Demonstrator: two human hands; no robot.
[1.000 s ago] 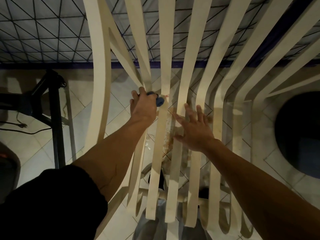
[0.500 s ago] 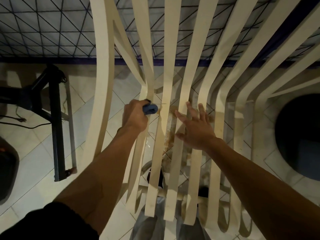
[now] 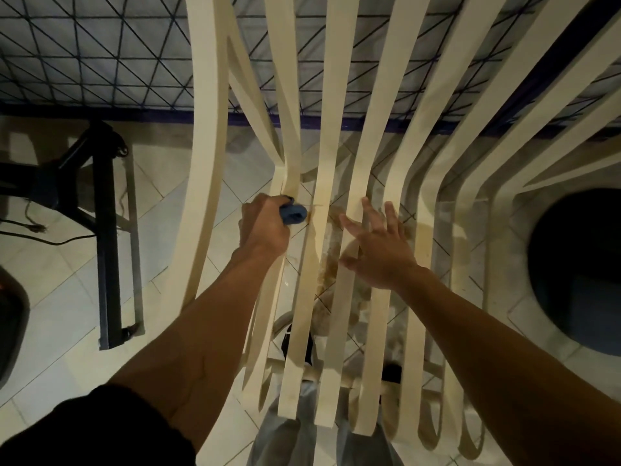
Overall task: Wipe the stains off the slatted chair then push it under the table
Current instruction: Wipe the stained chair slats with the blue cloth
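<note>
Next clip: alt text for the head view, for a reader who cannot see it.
The person's left hand grips a blue cloth against a slat of the cream slatted chair, next to brown stains, while the right hand lies open over neighbouring slats. A black metal stand and tiled floor show behind.

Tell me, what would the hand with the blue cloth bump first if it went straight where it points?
The left hand grips the blue cloth, pointing right. First in line is probably the next chair slat, at its brown-stained edge. Depth is unclear; the cloth may already touch it.
</note>
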